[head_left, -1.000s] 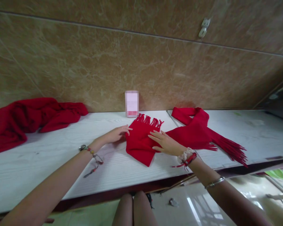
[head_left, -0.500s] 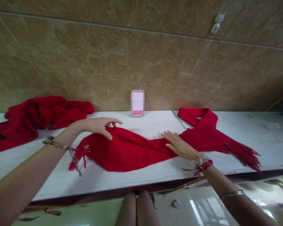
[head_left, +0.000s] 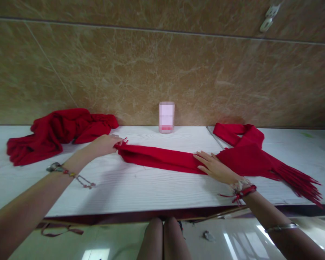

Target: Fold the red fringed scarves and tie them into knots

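A red fringed scarf (head_left: 158, 157) stretches between my hands as a narrow folded band on the white surface. My left hand (head_left: 105, 145) is closed on its left end, with a few fringe strands poking out past the fingers. Flat on the scarf lies my right hand (head_left: 215, 168), palm down with its fingers extended. Beyond that hand, more red knit (head_left: 245, 159) spreads out, with a loop behind it and a long fringe (head_left: 300, 182) fanned toward the front right. Whether that is one piece with the band is hidden under my right hand.
Against the wall at the left lies a crumpled red cloth (head_left: 62, 131). A phone-like item with a blurred screen (head_left: 166, 117) leans upright on the brown marbled wall (head_left: 141, 72). The white tabletop (head_left: 141, 195) ends at a dark front edge, just before my knees (head_left: 164, 238).
My left hand has gone from resting open on the wide, spread scarf to gripping its end. The scarf's left part is now drawn into a narrow band. My right hand stays flat on it.
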### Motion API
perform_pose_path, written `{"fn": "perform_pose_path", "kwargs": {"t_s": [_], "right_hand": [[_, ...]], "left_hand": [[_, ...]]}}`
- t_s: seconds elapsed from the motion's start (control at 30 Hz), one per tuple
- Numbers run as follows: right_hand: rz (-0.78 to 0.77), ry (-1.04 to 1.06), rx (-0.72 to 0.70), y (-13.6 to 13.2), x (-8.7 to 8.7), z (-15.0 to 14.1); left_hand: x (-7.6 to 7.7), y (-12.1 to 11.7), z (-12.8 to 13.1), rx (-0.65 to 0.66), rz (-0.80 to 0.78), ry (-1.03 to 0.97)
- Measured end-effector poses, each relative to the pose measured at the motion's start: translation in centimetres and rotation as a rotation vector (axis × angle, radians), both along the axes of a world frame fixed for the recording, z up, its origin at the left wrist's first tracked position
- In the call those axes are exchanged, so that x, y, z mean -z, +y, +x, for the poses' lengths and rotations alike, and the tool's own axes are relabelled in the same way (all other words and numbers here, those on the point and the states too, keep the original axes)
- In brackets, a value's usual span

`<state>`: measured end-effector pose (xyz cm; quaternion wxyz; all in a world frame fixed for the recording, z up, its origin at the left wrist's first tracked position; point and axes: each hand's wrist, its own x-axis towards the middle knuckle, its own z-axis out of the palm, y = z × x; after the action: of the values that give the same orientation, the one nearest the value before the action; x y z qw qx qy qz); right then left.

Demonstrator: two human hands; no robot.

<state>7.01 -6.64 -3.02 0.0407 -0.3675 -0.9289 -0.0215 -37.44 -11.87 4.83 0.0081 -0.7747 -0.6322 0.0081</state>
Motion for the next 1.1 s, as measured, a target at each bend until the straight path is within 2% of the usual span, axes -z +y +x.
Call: {"fn": "perform_pose_path", "kwargs": {"t_s": [0.07, 0.13, 0.2, 0.33, 0.5, 0.6, 0.67, 0.73, 0.8, 0.87, 0.97, 1.1], "right_hand": [[0.020, 0.006, -0.005, 0.1, 0.1, -0.2], [0.035, 0.023, -0.023, 0.0, -0.1, -0.9], [0.043, 0.051, -0.067, -0.1, -0.4, -2.3], [0.038, 0.104, -0.195, -0.6, -1.5, -6.9], [-0.061, 0.137, -0.324, -0.6, -2.4, -13.7], [-0.106, 0.166, -0.372, -0.3, -2.3, -16.0], [-0.123, 0.185, -0.395, -0.2, -2.0, -16.5], [-0.138, 0.199, -0.415, 0.0, -1.7, -16.3], [-0.155, 0.204, -0.431, 0.1, -1.3, -15.9], [-0.162, 0.210, -0.435, 0.3, -0.8, -15.7], [-0.163, 0.233, -0.441, 0.3, 0.0, -15.9], [-0.194, 0.301, -0.419, 0.1, 0.3, -16.3]], "left_hand": [[1.9, -0.1, -0.4, -0.008, 0.041, -0.079], [3.8, 0.1, -0.9, -0.046, 0.119, -0.249], [5.2, 0.6, -1.3, -0.063, 0.127, -0.427], [6.3, 1.6, -1.3, -0.041, 0.108, -0.578], [6.4, 1.9, -1.4, -0.134, 0.213, -0.698], [6.1, 1.5, -1.8, -0.155, 0.231, -0.804], [5.6, 0.8, -1.9, -0.165, 0.200, -0.875], [4.8, 0.1, -1.9, -0.188, 0.080, -0.915], [4.2, -0.5, -1.9, -0.181, -0.077, -0.875], [3.7, -0.9, -1.9, -0.143, -0.148, -0.775], [3.6, -1.0, -2.1, -0.101, -0.130, -0.694], [3.1, -1.4, -2.0, -0.130, -0.067, -0.908]]}}
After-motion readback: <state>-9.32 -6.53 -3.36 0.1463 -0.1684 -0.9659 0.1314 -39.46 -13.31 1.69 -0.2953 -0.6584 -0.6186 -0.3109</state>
